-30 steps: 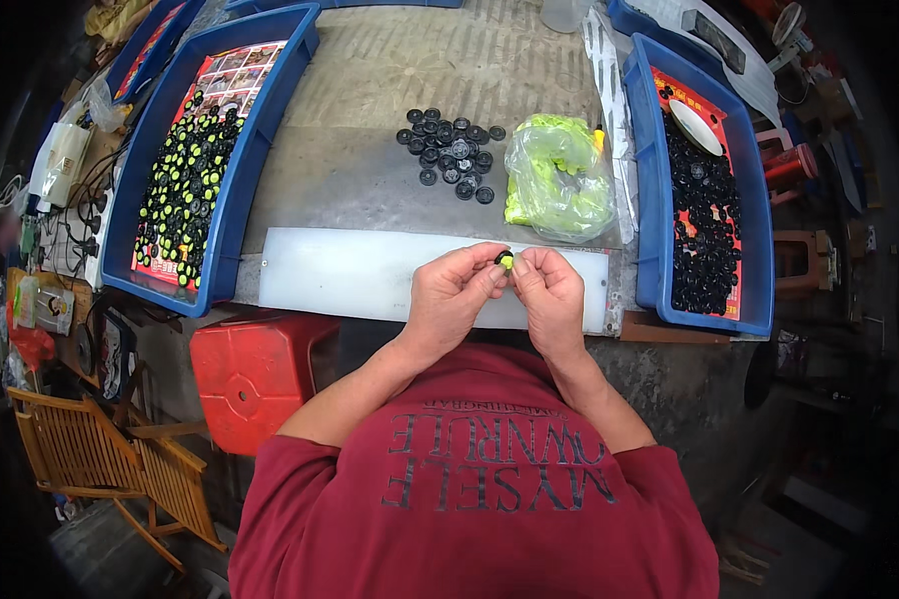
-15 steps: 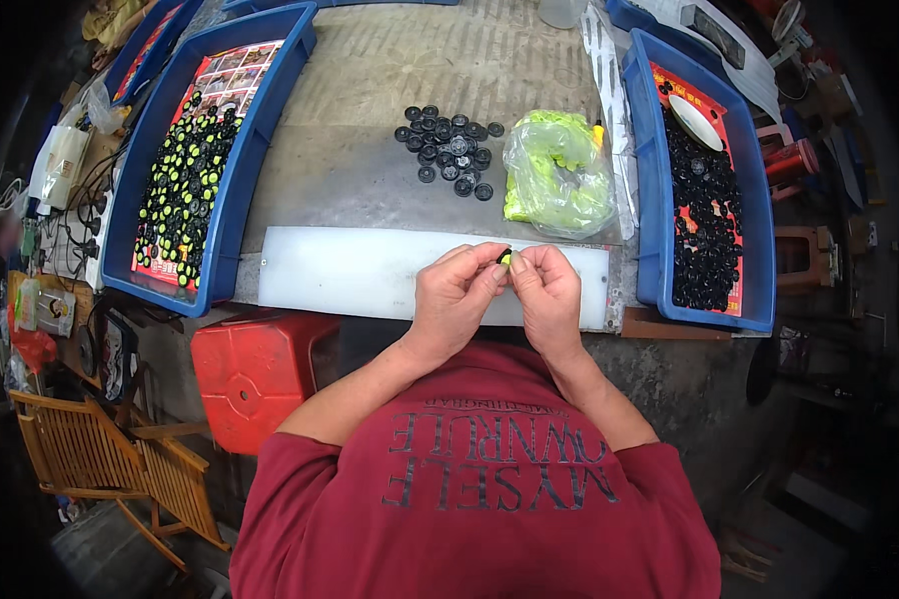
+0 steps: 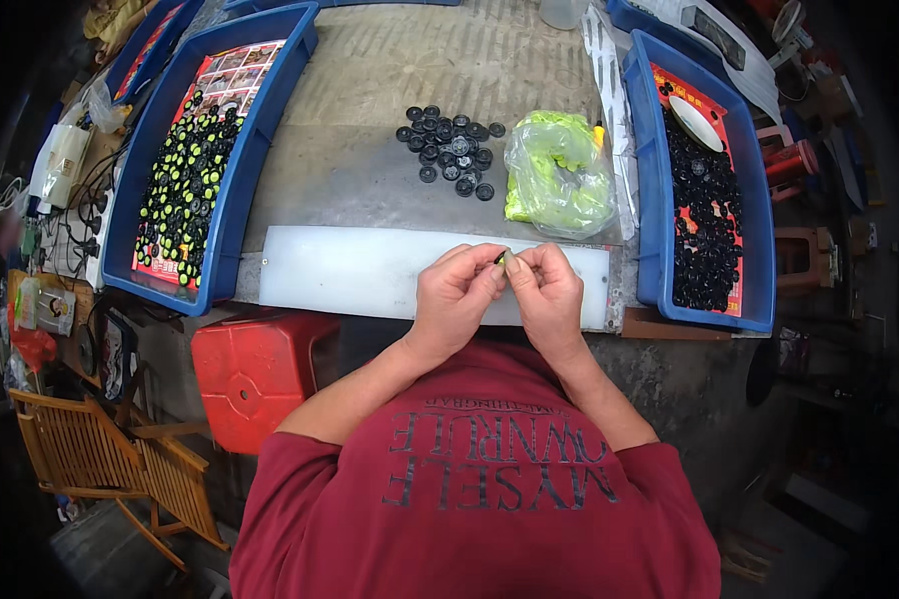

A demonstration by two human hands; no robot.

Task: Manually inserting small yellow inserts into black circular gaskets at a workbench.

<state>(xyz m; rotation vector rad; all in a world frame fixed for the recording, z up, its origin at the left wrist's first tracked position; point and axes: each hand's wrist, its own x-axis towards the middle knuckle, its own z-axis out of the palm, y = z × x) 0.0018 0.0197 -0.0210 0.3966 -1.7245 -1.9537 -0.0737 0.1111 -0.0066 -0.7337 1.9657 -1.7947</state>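
Note:
Close together over the near white board (image 3: 340, 275), my left hand (image 3: 448, 298) and my right hand (image 3: 549, 299) pinch one small black wheel-like disc (image 3: 500, 257) between thumbs and forefingers. A sliver of yellow-green shows on it; the fingertips cover most of the rest. Beyond my hands lies a loose pile of round black discs (image 3: 449, 150) on the table. To the right of that pile sits a clear plastic bag of yellow-green pieces (image 3: 559, 175), whose shape I cannot make out.
On the left, a blue tray (image 3: 232, 215) holds many black discs with yellow-green centres. A blue tray (image 3: 649, 200) on the right contains small black parts and a white oval dish (image 3: 696, 124). A red stool (image 3: 255, 374) and a wooden chair (image 3: 90, 444) stand at lower left.
The disc has turned between my fingertips, so less of its yellow-green face shows. My right thumb and fingers have shifted slightly over it; the other things stay put.

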